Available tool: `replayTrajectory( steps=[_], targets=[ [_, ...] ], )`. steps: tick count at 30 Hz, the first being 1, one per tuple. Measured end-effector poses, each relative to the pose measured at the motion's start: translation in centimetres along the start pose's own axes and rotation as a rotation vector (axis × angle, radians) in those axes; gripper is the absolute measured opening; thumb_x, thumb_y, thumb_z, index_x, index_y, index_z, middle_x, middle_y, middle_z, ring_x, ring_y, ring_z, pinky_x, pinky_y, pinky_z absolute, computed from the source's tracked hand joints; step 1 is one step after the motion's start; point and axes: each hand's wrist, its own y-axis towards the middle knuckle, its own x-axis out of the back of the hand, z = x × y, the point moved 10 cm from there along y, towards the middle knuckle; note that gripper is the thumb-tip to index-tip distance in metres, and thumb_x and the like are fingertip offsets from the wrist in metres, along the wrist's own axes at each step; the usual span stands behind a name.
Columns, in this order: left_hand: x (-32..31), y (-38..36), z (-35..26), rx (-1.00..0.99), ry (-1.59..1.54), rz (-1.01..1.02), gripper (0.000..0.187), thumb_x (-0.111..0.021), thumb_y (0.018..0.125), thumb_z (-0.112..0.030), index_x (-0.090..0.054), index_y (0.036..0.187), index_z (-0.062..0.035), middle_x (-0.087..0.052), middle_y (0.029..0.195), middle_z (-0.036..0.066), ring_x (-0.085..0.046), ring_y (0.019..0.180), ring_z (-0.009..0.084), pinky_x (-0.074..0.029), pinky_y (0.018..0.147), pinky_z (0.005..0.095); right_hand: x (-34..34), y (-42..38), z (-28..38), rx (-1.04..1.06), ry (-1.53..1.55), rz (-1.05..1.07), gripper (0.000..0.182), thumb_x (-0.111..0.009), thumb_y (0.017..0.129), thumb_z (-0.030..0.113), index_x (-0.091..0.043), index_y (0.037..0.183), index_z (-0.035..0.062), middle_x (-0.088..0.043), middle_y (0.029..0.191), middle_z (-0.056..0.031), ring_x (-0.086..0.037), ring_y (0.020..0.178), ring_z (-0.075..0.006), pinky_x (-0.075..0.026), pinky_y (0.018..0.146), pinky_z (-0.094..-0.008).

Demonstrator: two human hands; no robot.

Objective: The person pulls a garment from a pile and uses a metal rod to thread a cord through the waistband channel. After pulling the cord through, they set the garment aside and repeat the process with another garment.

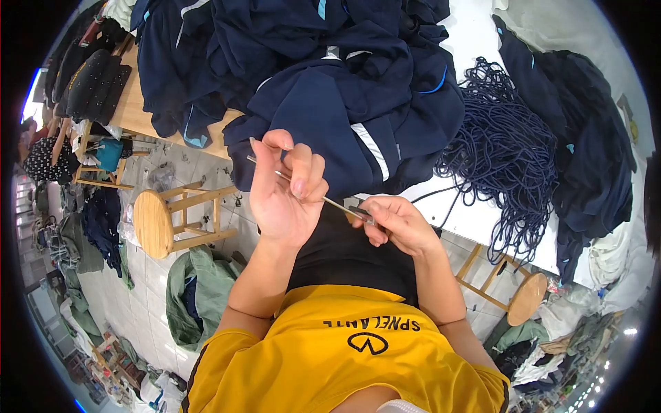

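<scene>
A person looks down at their own two bare hands, held in front of a yellow shirt (289,372) and dark trousers (358,265). Both hands are on a thin, pale rod (337,205), which slants from upper left to lower right, above the lap and just in front of a table (463,219). The left hand (289,189) is raised, palm toward the wearer, its fingers curled around the rod, whose upper end pokes out past the thumb. The right hand (396,221) is lower and pinches the other end between thumb and fingers, together with a small dark piece (361,212) too small to make out.

Beyond the hands, navy garments (303,103) lie in a large crumpled pile, one bearing a white band (372,150). To the right of the pile, a tangled heap of navy cord (502,151) spills over the white table's near edge, with more dark cloth (585,131) farther right. A wooden stool (153,224) stands on the tiled floor (141,289) at left, near a crumpled green cloth (187,289). A second stool (527,299) is at lower right, beside the table.
</scene>
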Motion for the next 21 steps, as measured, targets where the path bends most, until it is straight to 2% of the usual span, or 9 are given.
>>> replayTrajectory(
  steps=[6, 8, 10, 12, 14, 16, 18, 19, 21],
  targets=[
    [0.0, -1.2, 2.0, 0.165, 0.025, 0.022, 0.043, -0.022, 0.104, -0.046, -0.049, 0.100, -0.0135, -0.038, 0.059, 0.001, -0.030, 0.050, 0.0093, -0.024, 0.045, 0.0213, 4.5, -1.2, 3.8, 0.367, -0.022, -0.284, 0.014, -0.055, 0.096, 0.012, -0.062, 0.097, -0.0003, -0.067, 0.095, -0.0099, -0.065, 0.088, -0.0143, -0.049, 0.079, -0.0272],
    [0.1, -2.0, 2.6, 0.189, 0.102, 0.068, 0.044, -0.019, 0.104, -0.047, -0.048, 0.099, -0.0137, -0.038, 0.057, 0.001, -0.029, 0.048, 0.0094, -0.024, 0.044, 0.0218, 7.8, -4.1, 7.2, 0.635, -0.363, -0.714, 0.033, -0.059, 0.093, 0.018, -0.056, 0.119, -0.0020, -0.063, 0.113, -0.0138, -0.059, 0.108, -0.0203, -0.044, 0.095, -0.0342],
    [0.6, -2.3, 2.9, 0.135, 0.168, 0.071, 0.044, -0.019, 0.104, -0.047, -0.047, 0.099, -0.0136, -0.038, 0.057, 0.001, -0.028, 0.048, 0.0092, -0.024, 0.044, 0.0222, 3.4, -5.1, 8.8, 0.730, -0.749, -0.652, 0.069, -0.068, 0.086, 0.020, -0.035, 0.142, -0.0023, -0.056, 0.127, -0.0147, -0.049, 0.121, -0.0255, -0.035, 0.104, -0.0375],
    [1.4, -2.4, 3.1, 0.094, 0.113, -0.061, 0.045, -0.019, 0.104, -0.046, -0.047, 0.101, -0.0121, -0.041, 0.060, 0.002, -0.034, 0.051, 0.0104, -0.029, 0.048, 0.0235, -2.9, -3.3, 6.3, 0.621, -0.882, -0.238, 0.092, -0.074, 0.080, 0.015, -0.016, 0.151, 0.0026, -0.058, 0.125, -0.0152, -0.055, 0.115, -0.0265, -0.041, 0.097, -0.0360],
    [1.2, -2.1, 3.2, 0.076, 0.156, -0.093, 0.045, -0.020, 0.104, -0.046, -0.047, 0.103, -0.0103, -0.045, 0.062, 0.003, -0.038, 0.054, 0.0113, -0.031, 0.051, 0.0238, -3.4, -2.3, 1.2, 0.062, -0.634, -0.111, 0.071, -0.067, 0.086, 0.010, -0.030, 0.147, 0.0045, -0.065, 0.110, -0.0131, -0.064, 0.095, -0.0227, -0.049, 0.085, -0.0323],
    [0.7, -2.5, 3.4, 0.108, 0.619, 0.071, 0.041, -0.053, 0.098, -0.035, -0.043, 0.126, -0.0058, -0.059, 0.103, 0.012, -0.055, 0.090, 0.0173, -0.045, 0.081, 0.0304, -1.8, -2.4, 4.0, 0.501, -0.834, -0.256, 0.041, -0.057, 0.092, 0.004, -0.051, 0.132, 0.0034, -0.066, 0.095, -0.0088, -0.064, 0.077, -0.0180, -0.051, 0.073, -0.0276],
    [1.5, -2.9, 2.8, 0.073, 1.414, 0.162, 0.072, -0.072, 0.083, -0.031, -0.034, 0.139, -0.0060, -0.047, 0.130, 0.018, -0.047, 0.119, 0.0300, -0.036, 0.102, 0.0383, 2.6, -3.6, 5.9, 0.574, -0.766, -0.565, 0.011, -0.050, 0.097, 0.004, -0.058, 0.103, 0.0002, -0.062, 0.088, -0.0049, -0.060, 0.078, -0.0100, -0.047, 0.071, -0.0230],
    [0.8, -3.4, 1.9, 0.002, 1.839, 0.197, 0.089, -0.081, 0.072, -0.026, -0.031, 0.143, -0.0056, -0.033, 0.144, 0.022, -0.030, 0.135, 0.0374, -0.026, 0.110, 0.0465, 5.4, -4.1, 5.7, 0.534, -0.675, -0.703, 0.008, -0.053, 0.096, 0.005, -0.055, 0.102, 0.0002, -0.057, 0.084, -0.0032, -0.055, 0.077, -0.0070, -0.045, 0.071, -0.0217],
    [4.3, -4.8, 0.6, -0.027, 2.358, 0.074, 0.083, -0.081, 0.069, -0.023, -0.038, 0.139, -0.0111, -0.026, 0.148, 0.021, -0.024, 0.136, 0.0417, -0.022, 0.110, 0.0522, 9.2, -5.4, 5.1, 0.215, -0.795, -0.891, 0.033, -0.068, 0.086, 0.013, -0.051, 0.111, 0.0030, -0.055, 0.087, -0.0062, -0.055, 0.080, -0.0106, -0.044, 0.073, -0.0219]
  ],
)
